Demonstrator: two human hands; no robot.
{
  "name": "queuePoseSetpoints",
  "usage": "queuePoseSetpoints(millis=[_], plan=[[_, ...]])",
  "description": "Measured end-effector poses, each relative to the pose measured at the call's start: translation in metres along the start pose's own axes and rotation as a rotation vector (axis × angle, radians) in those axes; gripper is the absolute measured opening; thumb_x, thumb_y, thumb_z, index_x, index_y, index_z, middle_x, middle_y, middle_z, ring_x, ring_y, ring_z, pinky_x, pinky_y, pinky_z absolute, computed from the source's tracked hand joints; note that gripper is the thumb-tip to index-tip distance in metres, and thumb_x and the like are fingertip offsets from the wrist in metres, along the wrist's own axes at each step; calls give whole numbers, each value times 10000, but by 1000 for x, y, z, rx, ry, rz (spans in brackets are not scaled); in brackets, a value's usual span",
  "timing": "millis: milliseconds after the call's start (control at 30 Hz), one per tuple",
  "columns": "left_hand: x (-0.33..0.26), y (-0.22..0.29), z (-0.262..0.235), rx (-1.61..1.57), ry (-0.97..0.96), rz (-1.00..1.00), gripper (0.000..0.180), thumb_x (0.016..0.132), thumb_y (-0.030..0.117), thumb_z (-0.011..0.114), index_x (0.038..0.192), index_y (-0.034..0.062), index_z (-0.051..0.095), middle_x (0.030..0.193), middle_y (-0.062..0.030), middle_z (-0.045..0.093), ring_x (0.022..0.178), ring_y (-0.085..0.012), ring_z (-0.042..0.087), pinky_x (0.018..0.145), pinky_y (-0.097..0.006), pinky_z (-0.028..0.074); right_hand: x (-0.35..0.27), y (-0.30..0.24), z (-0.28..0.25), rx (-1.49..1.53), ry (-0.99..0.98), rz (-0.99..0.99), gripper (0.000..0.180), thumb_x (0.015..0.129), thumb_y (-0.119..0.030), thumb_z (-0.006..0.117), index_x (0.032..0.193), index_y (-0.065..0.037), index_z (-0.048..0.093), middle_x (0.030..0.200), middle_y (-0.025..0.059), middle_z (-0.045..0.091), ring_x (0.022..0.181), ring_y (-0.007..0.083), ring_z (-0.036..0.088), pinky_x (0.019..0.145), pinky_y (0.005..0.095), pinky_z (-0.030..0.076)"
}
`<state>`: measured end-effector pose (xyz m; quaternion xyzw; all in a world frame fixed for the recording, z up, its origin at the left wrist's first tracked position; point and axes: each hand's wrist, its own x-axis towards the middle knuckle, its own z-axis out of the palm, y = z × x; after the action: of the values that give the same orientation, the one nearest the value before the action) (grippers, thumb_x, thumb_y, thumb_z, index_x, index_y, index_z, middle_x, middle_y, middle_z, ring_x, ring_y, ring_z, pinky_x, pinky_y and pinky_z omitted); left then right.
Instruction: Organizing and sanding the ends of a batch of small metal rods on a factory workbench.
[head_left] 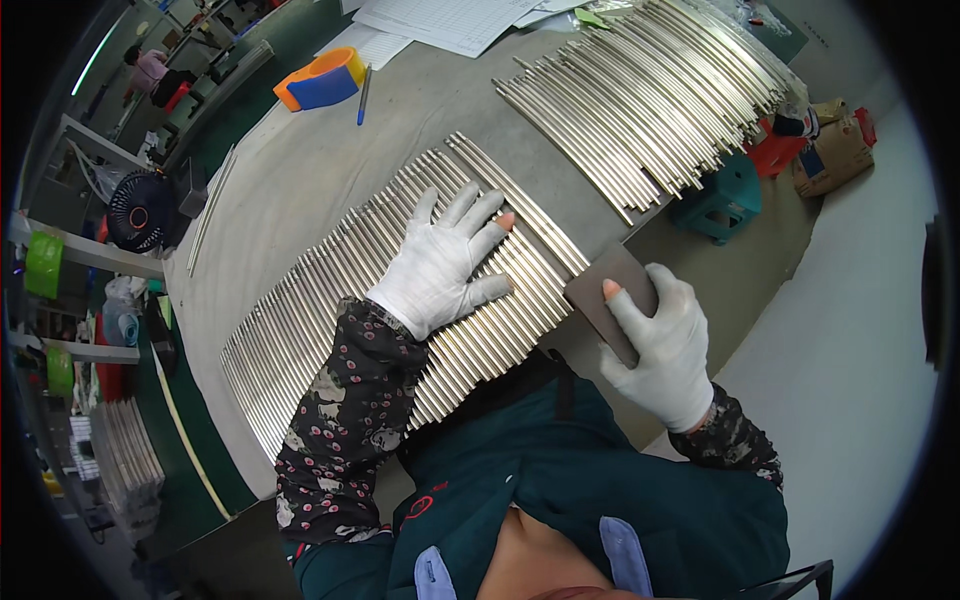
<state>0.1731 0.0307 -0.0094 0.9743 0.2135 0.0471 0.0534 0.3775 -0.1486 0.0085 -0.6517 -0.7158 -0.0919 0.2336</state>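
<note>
A row of thin silvery metal rods lies side by side on the grey table. My left hand, in a white glove with bare skin showing at a fingertip, rests flat on them with its fingers spread. Just to its right, a few rods lie slightly apart from the row. My right hand, also gloved, grips a flat grey-brown sanding block at the right ends of these rods, by the table edge. Its thumb presses on the block's upper face; the far fingers are partly hidden.
A larger pile of similar rods covers the far right. Paper sheets, an orange and blue tape dispenser and a pen lie at the back. A fan stands left. A teal stool is beyond the right edge.
</note>
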Motion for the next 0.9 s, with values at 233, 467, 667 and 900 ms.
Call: queuePoseSetpoints(millis=[233,467,667,900], plan=[[2,-3,1,17,53,16,731,855,622,427,1332,68,445,1432,-135,365,1363,-343,274,1101,-580,168,23,-5,11,-7,-31,42,559,586,-231,752,1111,-111,604,1097,195,487,882,307,528,687,388,476],[-1,-4,-1,25,3,22,698,888,608,403,1394,129,361,1468,-149,313,1377,-374,242,1109,-578,132,-18,11,-17,84,44,112,599,527,-171,752,1105,-132,600,1135,180,467,936,336,512,758,417,459],[0,-3,-1,-38,27,18,661,889,578,417,1396,157,361,1471,-144,305,1370,-384,248,1100,-596,143,-17,10,-9,88,34,125,605,529,-173,758,1110,-132,596,1153,179,460,956,331,500,776,417,460],[0,-2,-1,32,-3,18,667,890,587,420,1394,155,363,1466,-143,310,1366,-389,249,1088,-625,124,-10,6,-7,104,32,107,612,521,-183,767,1109,-141,599,1160,176,462,969,328,495,769,414,469]])
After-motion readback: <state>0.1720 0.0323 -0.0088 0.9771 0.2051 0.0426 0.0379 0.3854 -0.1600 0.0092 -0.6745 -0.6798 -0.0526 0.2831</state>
